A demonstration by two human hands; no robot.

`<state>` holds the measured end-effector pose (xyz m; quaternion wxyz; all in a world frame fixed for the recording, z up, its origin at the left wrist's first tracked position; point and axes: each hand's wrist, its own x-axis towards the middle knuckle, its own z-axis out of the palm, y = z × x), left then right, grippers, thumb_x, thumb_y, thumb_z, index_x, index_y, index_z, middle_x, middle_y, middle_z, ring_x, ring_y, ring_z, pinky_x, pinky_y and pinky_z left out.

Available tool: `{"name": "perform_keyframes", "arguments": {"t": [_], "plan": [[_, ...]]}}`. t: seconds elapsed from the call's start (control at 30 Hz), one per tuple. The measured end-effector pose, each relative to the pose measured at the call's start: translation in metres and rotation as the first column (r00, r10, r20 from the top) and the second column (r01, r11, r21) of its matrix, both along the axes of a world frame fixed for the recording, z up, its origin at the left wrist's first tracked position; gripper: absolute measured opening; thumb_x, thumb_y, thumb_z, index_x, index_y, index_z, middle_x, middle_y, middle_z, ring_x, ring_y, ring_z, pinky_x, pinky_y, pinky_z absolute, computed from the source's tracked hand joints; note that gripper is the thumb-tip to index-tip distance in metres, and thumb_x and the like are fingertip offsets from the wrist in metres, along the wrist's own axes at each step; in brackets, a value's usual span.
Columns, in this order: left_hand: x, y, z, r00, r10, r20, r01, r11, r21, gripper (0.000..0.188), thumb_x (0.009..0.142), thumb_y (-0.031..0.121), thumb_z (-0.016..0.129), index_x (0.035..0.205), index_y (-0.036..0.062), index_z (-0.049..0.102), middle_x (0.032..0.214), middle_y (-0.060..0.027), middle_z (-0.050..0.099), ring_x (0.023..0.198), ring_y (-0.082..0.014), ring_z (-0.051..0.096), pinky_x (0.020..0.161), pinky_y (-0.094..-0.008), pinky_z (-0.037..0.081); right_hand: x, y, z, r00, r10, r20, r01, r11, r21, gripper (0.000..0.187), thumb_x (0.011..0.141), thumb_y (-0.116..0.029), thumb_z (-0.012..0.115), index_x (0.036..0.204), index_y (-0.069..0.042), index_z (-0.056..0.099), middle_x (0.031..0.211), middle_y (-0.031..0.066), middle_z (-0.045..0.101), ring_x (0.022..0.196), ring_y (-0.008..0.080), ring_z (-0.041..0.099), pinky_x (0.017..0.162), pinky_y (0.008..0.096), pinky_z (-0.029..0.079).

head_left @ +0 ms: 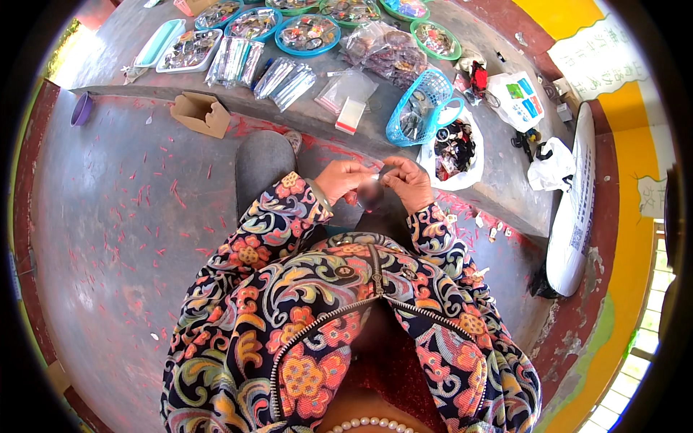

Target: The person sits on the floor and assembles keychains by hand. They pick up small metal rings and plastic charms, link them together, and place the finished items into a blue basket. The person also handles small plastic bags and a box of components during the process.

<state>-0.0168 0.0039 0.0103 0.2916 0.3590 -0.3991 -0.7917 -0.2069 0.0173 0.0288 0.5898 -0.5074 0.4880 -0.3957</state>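
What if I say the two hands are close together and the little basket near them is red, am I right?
Not quite: the basket is blue, not red, as the head view shows. The left hand and right hand are close together, near it.

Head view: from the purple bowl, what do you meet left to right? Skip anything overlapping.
Purple bowl → cardboard box → left hand → right hand → printed white bag → long white object.
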Motion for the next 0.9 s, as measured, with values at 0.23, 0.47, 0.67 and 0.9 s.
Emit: {"name": "perform_keyframes", "arguments": {"t": [0.23, 0.47, 0.67, 0.9], "plan": [[-0.001, 0.001, 0.001, 0.996, -0.014, 0.088, 0.014, 1.000, 0.000, 0.024, 0.081, 0.020, 0.056, 0.090, -0.0031, 0.058, 0.062, 0.0007, 0.048, 0.045, -0.0052, 0.043, 0.035, -0.0188, 0.034, 0.003, 0.002, -0.003, 1.000, -0.011, -0.008, 0.011, 0.998, -0.057, 0.027, 0.076, 0.004, 0.055, 0.102, -0.004, 0.054, 0.073, -0.0004, 0.056, 0.068, 0.0049, 0.051, 0.063, 0.0173, 0.041], [0.000, 0.001, -0.012, 1.000, -0.022, -0.017, 0.023, 0.997, 0.077, 0.023, 0.083, 0.019, 0.054, 0.091, -0.0026, 0.057, 0.062, 0.0008, 0.049, 0.045, -0.0049, 0.043, 0.035, -0.0187, 0.034, 0.002, 0.003, -0.005, 1.000, -0.017, 0.020, 0.018, 0.998, -0.056, 0.022, 0.077, 0.004, 0.052, 0.098, -0.003, 0.057, 0.076, 0.0001, 0.057, 0.069, 0.0060, 0.052, 0.066, 0.0197, 0.042], [0.002, -0.001, -0.009, 0.986, 0.071, -0.148, -0.031, 0.967, 0.254, 0.020, 0.084, 0.016, 0.050, 0.095, 0.0007, 0.057, 0.074, -0.0043, 0.059, 0.050, -0.0057, 0.050, 0.038, -0.0181, 0.034, -0.005, 0.003, -0.008, 0.964, -0.006, -0.266, -0.061, 0.968, -0.242, 0.033, 0.072, 0.006, 0.053, 0.103, -0.006, 0.056, 0.095, 0.0050, 0.056, 0.085, 0.0128, 0.052, 0.074, 0.0240, 0.042], [0.001, 0.000, -0.013, 0.973, 0.041, -0.226, 0.031, 0.951, 0.308, 0.023, 0.085, 0.015, 0.046, 0.102, 0.0009, 0.054, 0.078, -0.0086, 0.062, 0.054, -0.0097, 0.056, 0.037, -0.0184, 0.034, 0.004, 0.008, 0.011, 0.904, 0.037, -0.426, -0.277, 0.810, -0.516, 0.032, 0.065, 0.000, 0.064, 0.094, -0.013, 0.064, 0.106, 0.0086, 0.053, 0.097, 0.0193, 0.050, 0.082, 0.0300, 0.040]]}}
